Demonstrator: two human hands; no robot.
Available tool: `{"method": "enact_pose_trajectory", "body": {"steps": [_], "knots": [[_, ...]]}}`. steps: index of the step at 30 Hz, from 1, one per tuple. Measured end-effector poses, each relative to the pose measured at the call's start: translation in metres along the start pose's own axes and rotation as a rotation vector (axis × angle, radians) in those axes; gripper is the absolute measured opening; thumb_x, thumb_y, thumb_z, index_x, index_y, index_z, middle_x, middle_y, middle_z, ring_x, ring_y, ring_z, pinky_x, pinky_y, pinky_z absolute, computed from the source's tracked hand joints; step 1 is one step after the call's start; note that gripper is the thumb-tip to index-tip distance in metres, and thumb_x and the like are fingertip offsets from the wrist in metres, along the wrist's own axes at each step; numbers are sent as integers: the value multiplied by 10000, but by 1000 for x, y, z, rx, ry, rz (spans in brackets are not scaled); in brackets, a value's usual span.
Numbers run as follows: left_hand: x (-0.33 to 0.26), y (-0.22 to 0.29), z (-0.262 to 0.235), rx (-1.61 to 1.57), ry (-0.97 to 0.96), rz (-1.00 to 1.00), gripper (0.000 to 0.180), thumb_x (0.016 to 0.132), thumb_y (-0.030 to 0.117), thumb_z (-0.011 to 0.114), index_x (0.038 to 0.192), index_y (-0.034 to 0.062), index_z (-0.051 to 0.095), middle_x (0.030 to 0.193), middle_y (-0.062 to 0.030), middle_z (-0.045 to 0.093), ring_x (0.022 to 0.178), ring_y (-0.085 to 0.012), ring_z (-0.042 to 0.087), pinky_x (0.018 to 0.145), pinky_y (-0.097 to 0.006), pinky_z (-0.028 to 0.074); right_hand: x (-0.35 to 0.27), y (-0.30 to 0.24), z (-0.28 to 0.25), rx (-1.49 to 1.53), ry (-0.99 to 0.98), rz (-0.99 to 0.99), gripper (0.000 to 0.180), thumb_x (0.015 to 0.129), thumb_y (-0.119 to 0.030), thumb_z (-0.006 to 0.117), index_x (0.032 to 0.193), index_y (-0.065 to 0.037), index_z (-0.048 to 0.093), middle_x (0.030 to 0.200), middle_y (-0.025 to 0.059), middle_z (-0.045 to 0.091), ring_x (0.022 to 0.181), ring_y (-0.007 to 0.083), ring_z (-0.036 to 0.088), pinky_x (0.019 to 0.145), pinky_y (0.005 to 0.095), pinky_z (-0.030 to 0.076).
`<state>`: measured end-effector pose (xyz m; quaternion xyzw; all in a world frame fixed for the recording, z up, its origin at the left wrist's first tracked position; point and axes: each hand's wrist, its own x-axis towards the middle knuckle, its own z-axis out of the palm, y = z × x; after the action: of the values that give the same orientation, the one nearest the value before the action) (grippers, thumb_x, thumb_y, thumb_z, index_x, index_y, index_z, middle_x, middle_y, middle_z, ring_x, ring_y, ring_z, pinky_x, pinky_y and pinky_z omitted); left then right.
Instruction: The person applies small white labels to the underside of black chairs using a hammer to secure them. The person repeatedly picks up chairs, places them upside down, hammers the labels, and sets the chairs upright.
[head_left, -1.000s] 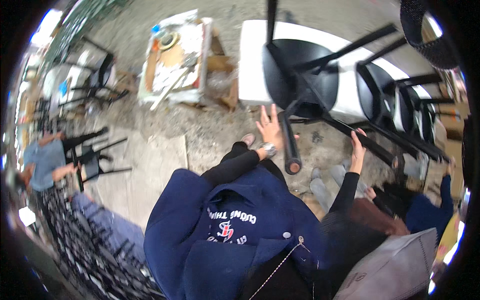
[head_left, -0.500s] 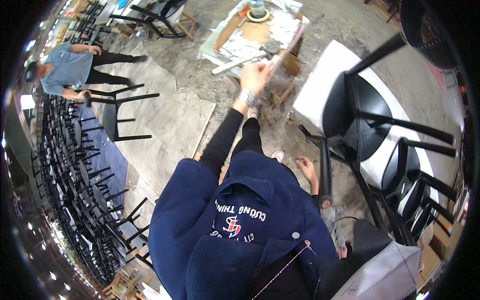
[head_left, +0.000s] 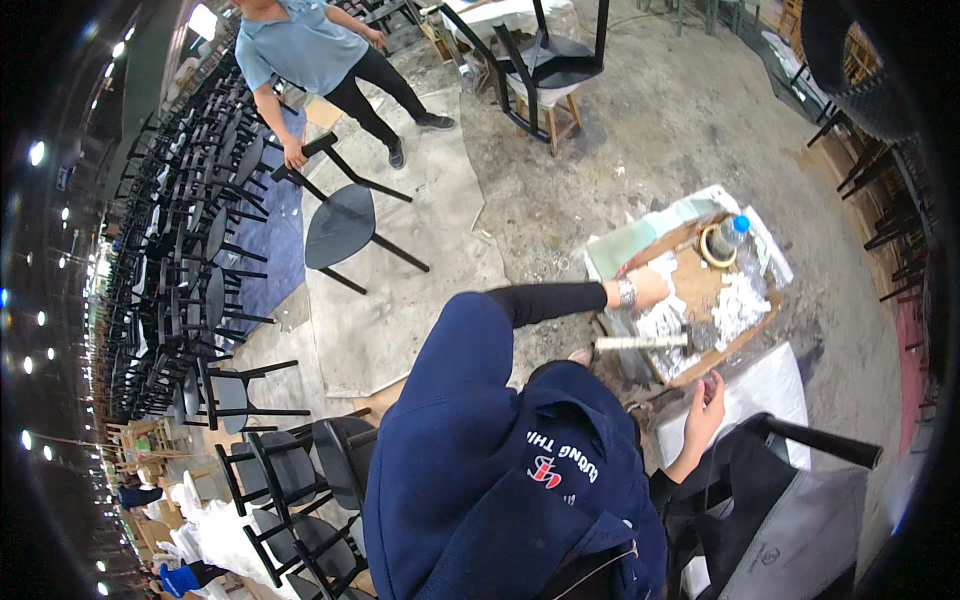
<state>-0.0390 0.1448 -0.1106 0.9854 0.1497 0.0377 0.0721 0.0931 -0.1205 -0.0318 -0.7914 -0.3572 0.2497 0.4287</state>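
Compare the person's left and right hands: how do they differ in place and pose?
The left hand is over the shallow box by the white pieces; the right hand is outside it, near its edge. The left wears a silver watch; none shows on the right. The right's fingers are open; the left's are hard to make out. Black sleeves show on both forearms.

Navy jacket (head_left: 450, 400) w/ wht lettering & a red-and-wht logo; blk sleeve (head_left: 560, 302), silver wristwatch (head_left: 627, 292). Brn cardbd tray (head_left: 727, 350) w/ wht paper scraps (head_left: 740, 305), pale-yel tape roll (head_left: 712, 258), clear bottle (head_left: 729, 238) w/ bright-blue cap. Co-worker's shirt (head_left: 305, 52) lt blue, trousers (head_left: 365, 105) blk, chair (head_left: 342, 224) blk w/ dk-gray seat, concrete floor (head_left: 540, 185) blotchy gray.
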Motion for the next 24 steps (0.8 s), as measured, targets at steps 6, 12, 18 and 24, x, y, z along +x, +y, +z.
{"method": "enact_pose_trajectory", "body": {"steps": [6, 12, 18, 24], "knots": [[-14, 43, -89, -1205, 60, -299, 181, 878, 138, 575, 943, -8, 659, 762, -65, 692, 694, -74, 635, 596, -266, 502, 51, -85, 33, -66, 79, -531, 151, 837, -31, 616, 986, -22, 639, 987, 105, 582, 859, 205, 576, 661, 302, 485], [-42, 59, -105, -1969, 132, -577, 331, 887, 113, 609, 1201, 13, 578, 1039, -55, 660, 881, -93, 628, 709, -251, 554, 75, -110, 50, 80, -74, -380, 107, 819, -30, 647, 917, 11, 636, 875, 92, 588, 745, 171, 583, 642, 275, 478], [-35, 61, -95, -2142, 77, -561, 321, 871, 93, 629, 1173, -10, 588, 1058, -80, 645, 918, -126, 626, 744, -304, 579, 87, -86, 42, 158, -196, -265, 75, 861, -42, 601, 873, 32, 592, 814, 80, 568, 678, 145, 536, 613, 253, 433], [-37, 66, -99, -2143, 14, -563, 310, 856, 98, 652, 1147, 0, 610, 1028, -79, 657, 921, -128, 628, 741, -312, 581, 85, -72, 43, 73, -220, -253, 70, 900, -35, 521, 873, 28, 531, 785, 101, 535, 693, 176, 500, 628, 303, 415]]}}
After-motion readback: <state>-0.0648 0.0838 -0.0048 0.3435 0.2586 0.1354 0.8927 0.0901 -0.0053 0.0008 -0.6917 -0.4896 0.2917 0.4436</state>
